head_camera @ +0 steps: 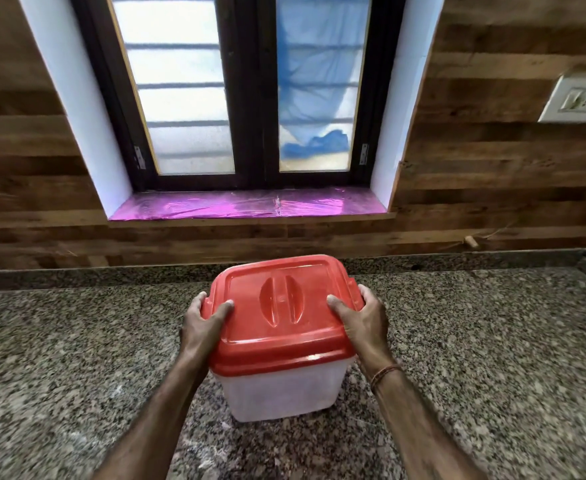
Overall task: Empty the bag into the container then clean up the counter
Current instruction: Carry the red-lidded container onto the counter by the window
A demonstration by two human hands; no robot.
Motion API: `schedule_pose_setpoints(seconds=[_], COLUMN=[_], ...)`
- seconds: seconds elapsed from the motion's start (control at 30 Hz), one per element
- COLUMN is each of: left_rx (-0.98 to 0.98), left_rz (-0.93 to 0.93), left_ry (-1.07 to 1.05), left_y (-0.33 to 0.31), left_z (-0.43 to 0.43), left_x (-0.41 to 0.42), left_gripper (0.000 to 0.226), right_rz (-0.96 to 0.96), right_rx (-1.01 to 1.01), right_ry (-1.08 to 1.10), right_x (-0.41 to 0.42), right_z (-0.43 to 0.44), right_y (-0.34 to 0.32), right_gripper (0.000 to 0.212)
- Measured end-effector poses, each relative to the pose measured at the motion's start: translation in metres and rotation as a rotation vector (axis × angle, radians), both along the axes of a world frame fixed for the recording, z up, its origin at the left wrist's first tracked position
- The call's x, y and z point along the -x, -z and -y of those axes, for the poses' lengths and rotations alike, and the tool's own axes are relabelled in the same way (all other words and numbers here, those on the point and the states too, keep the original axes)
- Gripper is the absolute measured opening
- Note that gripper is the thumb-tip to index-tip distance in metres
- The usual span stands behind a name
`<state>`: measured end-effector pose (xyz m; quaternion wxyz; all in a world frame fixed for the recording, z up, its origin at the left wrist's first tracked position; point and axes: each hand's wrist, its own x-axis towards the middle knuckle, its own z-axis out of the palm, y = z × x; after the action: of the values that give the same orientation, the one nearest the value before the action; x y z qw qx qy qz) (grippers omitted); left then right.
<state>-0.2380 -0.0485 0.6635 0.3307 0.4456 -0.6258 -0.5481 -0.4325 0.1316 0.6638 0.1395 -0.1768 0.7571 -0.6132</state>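
Note:
A translucent white container (pixel 281 393) with a red lid (pixel 284 313) stands on the speckled granite counter (pixel 475 341), at the centre of the head view. My left hand (pixel 203 323) grips the lid's left edge, thumb on top. My right hand (pixel 366 320) grips the lid's right edge the same way. The lid sits closed on the container. No bag is in view.
Faint white smears and specks mark the counter (pixel 212 459) in front of the container. Behind the counter rise a wood-panelled wall and a window with a purple-lined sill (pixel 246 206). A wall socket (pixel 577 98) sits at the upper right.

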Motion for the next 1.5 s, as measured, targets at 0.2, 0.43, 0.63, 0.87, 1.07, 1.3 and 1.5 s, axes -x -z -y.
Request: schedule_pose_setpoints(seconds=[0.2,0.43,0.63,0.87,1.07,1.3,1.5], left_rx=[0.170,0.056,0.210,0.379,0.453,0.472,0.485], left_rz=[-0.046,-0.168,0.252,0.719,0.761,0.835,0.812], left_ry=[-0.042,0.105,0.206,0.154,0.070,0.040,0.026], left_y=[-0.028,-0.053,-0.010,0.028,0.034,0.043,0.048], left_z=[0.000,-0.053,-0.113,-0.152,-0.149,-0.141,-0.140], left_x=[0.007,0.085,0.153,0.201,0.207,0.211,0.212], left_gripper=[0.077,0.074,0.094,0.081,0.070,0.071,0.072], right_rz=[0.412,0.562,0.497,0.566,0.582,0.314,0.134], right_rx=[0.285,0.446,0.452,0.370,0.174,-0.192,-0.503], right_ry=[-0.123,-0.057,0.124,0.239,0.167,0.085,0.110], right_x=[0.017,0.099,0.198,0.270,0.277,0.256,0.246], right_z=[-0.018,-0.083,-0.169,-0.235,-0.220,-0.202,-0.191], right_y=[-0.014,-0.020,0.006,0.090,0.158,0.192,0.202], right_gripper=[0.085,0.060,0.059,0.027,0.058,0.057,0.044])
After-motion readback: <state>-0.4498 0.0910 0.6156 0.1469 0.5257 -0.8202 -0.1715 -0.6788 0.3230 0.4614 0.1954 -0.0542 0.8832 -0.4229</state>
